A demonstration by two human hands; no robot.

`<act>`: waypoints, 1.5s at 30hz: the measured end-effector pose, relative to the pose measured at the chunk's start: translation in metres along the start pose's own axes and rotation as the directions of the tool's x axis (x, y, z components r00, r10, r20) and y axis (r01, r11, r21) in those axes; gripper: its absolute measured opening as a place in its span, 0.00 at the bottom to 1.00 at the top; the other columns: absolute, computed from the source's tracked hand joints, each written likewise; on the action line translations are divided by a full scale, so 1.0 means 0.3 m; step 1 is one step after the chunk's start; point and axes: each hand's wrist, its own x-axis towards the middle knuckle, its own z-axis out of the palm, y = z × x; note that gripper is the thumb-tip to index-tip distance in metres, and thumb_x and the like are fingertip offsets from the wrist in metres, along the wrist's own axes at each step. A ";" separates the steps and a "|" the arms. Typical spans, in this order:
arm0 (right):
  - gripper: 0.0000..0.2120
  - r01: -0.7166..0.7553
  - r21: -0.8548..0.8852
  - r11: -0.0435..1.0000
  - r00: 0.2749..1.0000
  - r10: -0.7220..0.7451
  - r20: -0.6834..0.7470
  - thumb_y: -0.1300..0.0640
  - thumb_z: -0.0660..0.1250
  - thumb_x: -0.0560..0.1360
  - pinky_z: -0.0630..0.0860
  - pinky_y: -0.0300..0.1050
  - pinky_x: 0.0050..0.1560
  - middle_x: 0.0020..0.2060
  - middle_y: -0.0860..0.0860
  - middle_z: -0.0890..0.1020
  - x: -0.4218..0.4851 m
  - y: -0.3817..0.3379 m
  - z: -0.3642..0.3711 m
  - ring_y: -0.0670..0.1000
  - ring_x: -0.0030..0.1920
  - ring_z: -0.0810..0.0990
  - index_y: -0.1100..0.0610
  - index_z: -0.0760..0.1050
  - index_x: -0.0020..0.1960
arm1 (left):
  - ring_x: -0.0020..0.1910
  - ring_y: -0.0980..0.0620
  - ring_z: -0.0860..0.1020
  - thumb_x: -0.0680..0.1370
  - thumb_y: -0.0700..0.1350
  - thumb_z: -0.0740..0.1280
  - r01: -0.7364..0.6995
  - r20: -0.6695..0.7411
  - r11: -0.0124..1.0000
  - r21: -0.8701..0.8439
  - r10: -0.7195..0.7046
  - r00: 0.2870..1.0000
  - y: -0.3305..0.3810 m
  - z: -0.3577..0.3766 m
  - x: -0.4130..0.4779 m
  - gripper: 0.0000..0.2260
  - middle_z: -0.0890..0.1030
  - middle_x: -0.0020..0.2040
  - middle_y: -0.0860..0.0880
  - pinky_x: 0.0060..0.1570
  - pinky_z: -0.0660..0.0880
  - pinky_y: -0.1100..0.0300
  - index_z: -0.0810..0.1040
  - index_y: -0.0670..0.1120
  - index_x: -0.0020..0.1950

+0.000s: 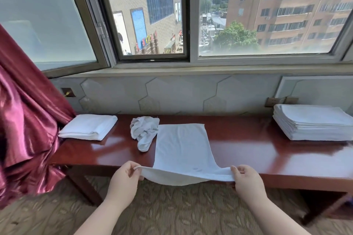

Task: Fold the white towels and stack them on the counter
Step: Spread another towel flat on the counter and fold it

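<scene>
- Red-brown polished wood: the counter (248,145) ran across the middle of the frame, below the window.
- The spread towel (181,147) lay flat at centre, its near edge raised off the counter's front lip and sagging between the two hands.
- The stack (313,123) of folded towels sat at the right edge. One folded towel (88,127) lay at left, and a crumpled towel (144,131) lay just beside the spread one.
- The left hand (124,179) pinched the near-left corner and the right hand (248,179) the near-right, fingers curled.
- To my eye, the fold wanted both corners carried level and taut onto the far corners, edges matched.
</scene>
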 end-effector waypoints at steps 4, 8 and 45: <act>0.06 -0.156 0.471 0.868 0.983 0.088 0.163 0.57 0.65 0.82 0.82 0.49 0.39 0.43 0.57 0.86 0.013 0.007 0.012 0.56 0.40 0.87 0.52 0.80 0.55 | 0.33 0.58 0.76 0.83 0.44 0.65 -0.020 -0.048 0.999 0.033 0.021 0.999 -0.002 -0.001 0.007 0.09 0.82 0.36 0.53 0.37 0.72 0.56 0.80 0.51 0.44; 0.15 -0.193 0.530 0.826 0.934 -0.011 0.357 0.69 0.61 0.79 0.78 0.48 0.53 0.53 0.50 0.87 0.050 0.018 0.020 0.50 0.54 0.87 0.57 0.79 0.60 | 0.40 0.56 0.80 0.84 0.44 0.64 0.008 -0.041 0.999 0.033 -0.007 0.999 0.003 0.004 0.034 0.10 0.84 0.41 0.53 0.42 0.74 0.58 0.80 0.53 0.44; 0.16 -0.214 -0.168 0.962 0.977 0.206 -0.062 0.53 0.63 0.82 0.67 0.50 0.42 0.45 0.63 0.83 1.147 -0.281 0.566 0.65 0.50 0.81 0.67 0.77 0.51 | 0.31 0.56 0.71 0.84 0.49 0.60 0.222 0.258 0.975 0.027 -0.222 0.940 -0.211 0.371 1.383 0.11 0.75 0.29 0.57 0.34 0.68 0.57 0.74 0.52 0.43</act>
